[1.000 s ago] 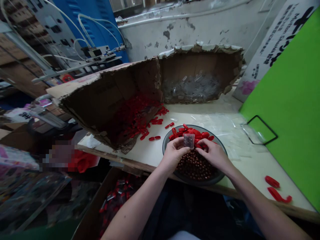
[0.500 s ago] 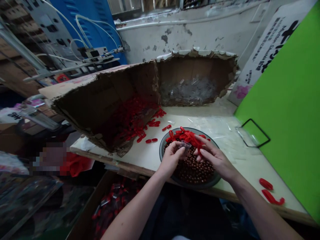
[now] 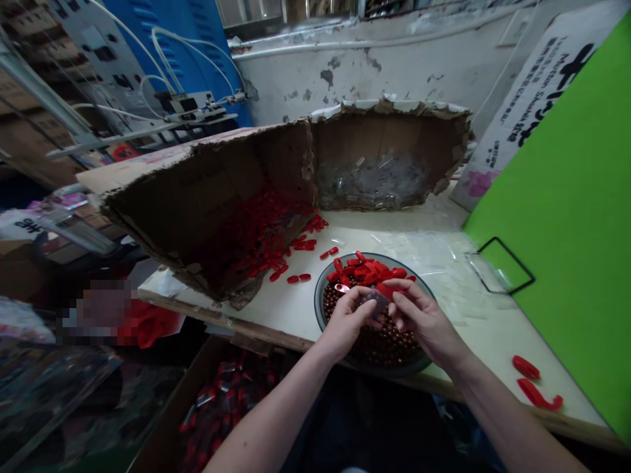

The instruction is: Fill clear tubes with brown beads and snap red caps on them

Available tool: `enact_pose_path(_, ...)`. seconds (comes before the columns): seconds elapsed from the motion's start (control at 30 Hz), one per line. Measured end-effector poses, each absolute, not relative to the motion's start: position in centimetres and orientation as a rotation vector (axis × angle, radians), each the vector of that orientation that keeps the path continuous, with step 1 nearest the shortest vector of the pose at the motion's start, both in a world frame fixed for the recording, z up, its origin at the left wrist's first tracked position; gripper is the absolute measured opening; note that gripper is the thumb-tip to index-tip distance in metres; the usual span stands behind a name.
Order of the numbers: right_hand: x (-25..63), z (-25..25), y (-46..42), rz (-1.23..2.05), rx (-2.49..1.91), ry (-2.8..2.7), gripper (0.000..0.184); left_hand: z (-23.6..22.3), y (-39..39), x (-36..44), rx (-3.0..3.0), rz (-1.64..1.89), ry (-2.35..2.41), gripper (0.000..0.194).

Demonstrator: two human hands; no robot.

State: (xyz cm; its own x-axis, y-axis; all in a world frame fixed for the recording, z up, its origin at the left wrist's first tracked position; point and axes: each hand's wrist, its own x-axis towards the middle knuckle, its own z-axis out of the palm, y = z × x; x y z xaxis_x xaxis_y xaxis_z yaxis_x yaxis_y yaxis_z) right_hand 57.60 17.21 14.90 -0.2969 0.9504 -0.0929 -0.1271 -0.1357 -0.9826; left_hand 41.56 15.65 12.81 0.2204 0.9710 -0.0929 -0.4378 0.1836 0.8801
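Observation:
My left hand (image 3: 348,322) and my right hand (image 3: 424,323) meet above a dark round bowl (image 3: 374,257), pinching a small clear plastic bag (image 3: 374,301) between their fingertips. A red oblong piece (image 3: 387,291) lies against my right fingers. Loose red pieces (image 3: 367,269) fill the bowl's far side, and brown beads (image 3: 389,348) fill the near side. A small shiny pink item (image 3: 341,288) sits by my left thumb. My hands hide the bowl's middle.
A torn cardboard box on the white table holds red pieces (image 3: 256,243) and clear plastic pieces (image 3: 372,180). Red pieces (image 3: 300,278) lie scattered on the table (image 3: 434,246). Larger red pieces (image 3: 525,367) lie at right beside a green board (image 3: 566,197). A floor carton (image 3: 221,407) sits below.
The bag has dropped from above the bowl to lower between my fingertips and now looks tilted. Both hands have moved closer over the beads. The view has shifted slightly.

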Motion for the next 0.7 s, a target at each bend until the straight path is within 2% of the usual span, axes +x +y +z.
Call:
enact_pose_path(0.13,57.4,14.4,17.2,1.415,-1.104,-1.437,0.041,13.1,15.6,41.7,0.906,1.169,0.799,0.029)
enact_pose_path(0.27,57.7,14.2,16.8,1.04,-1.308,-1.746,0.047,13.2,15.5,41.7,0.942,1.156,0.836,0.029)
enact_pose_path(0.4,57.6,14.7,16.3,0.75,-1.333,-1.908,0.051,13.6,15.3,41.6,0.993,1.173,0.912,0.03)
enact_pose_path(0.6,57.7,14.8,15.8,0.659,-1.282,-2.002,0.053,14.0,15.1,41.2,1.053,1.141,0.958,0.026)
enact_pose_path(0.7,57.8,14.6,15.5,0.757,-1.259,-1.978,0.054,13.7,15.1,41.2,1.001,1.128,0.91,0.027)
